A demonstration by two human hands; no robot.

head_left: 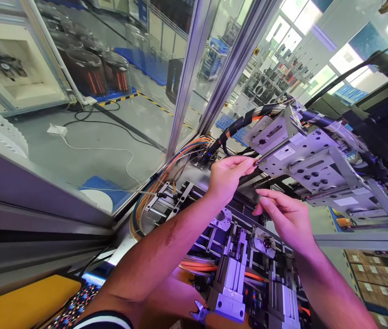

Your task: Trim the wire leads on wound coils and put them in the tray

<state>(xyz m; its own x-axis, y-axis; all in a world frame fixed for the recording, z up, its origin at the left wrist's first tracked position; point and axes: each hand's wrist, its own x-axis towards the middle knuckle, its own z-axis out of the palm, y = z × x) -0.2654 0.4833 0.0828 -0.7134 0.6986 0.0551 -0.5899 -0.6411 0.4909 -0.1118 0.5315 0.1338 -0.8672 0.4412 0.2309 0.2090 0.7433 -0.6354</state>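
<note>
My left hand [228, 175] is raised inside a machine, its fingers pinched together on a thin dark rod-like part [272, 154] that runs along the underside of a grey metal plate block [303, 160] full of drilled holes. My right hand [288, 218] hovers just below and to the right, fingers curled loosely with the thumb extended toward the left hand; I cannot make out anything in it. Under both hands sits a machine assembly [238, 269] of rails, brackets and small cylinders.
A black spiral-wrapped cable bundle [245, 119] and orange wires [166, 173] run into the machine. An aluminium frame post [187, 77] and glass panels enclose it. Copper wire spools [91, 73] stand outside on the floor. Cardboard boxes [375, 274] lie at lower right.
</note>
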